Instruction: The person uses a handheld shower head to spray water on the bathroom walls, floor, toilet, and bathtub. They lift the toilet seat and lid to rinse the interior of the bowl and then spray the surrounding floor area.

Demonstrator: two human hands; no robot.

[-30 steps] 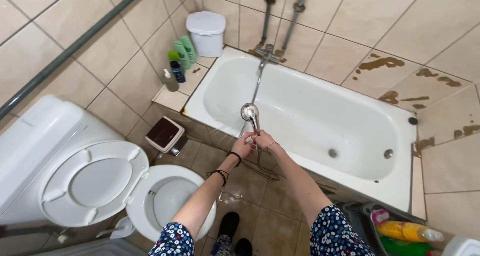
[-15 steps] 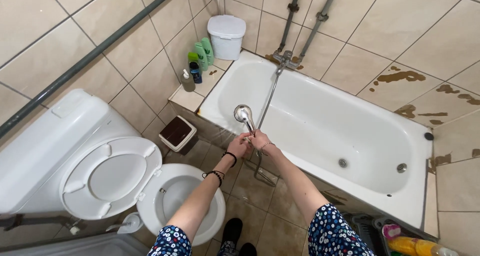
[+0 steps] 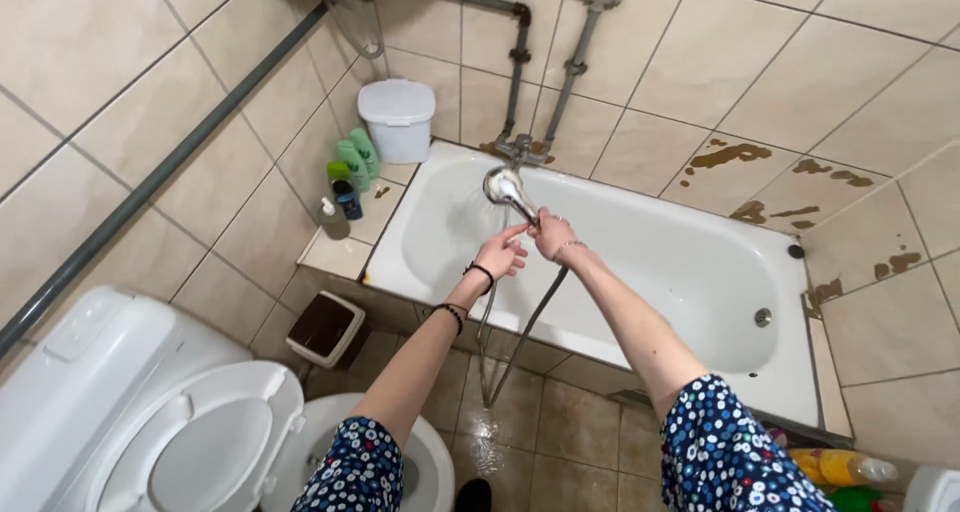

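Note:
My right hand [image 3: 553, 236] grips the handle of a chrome shower head [image 3: 504, 187] and holds it up over the white bathtub [image 3: 640, 262]. My left hand [image 3: 503, 254] is just left of the handle, fingers touching it near the base. The metal hose [image 3: 520, 327] hangs from the handle down toward the floor and loops back up. Both arms wear dark floral sleeves, and the left wrist has dark bracelets.
A toilet [image 3: 200, 432] with its lid raised stands at lower left. A small brown-topped bin [image 3: 324, 328] sits by the tub. Bottles [image 3: 348, 177] and a white lidded container [image 3: 400, 120] stand on the tiled ledge. The tap and pipes [image 3: 520, 148] are on the back wall. Cleaning bottles [image 3: 840, 467] lie at lower right.
Both hands have lifted the shower head up and away, from beside the tub's front edge to over the tub. The camera has tilted upward.

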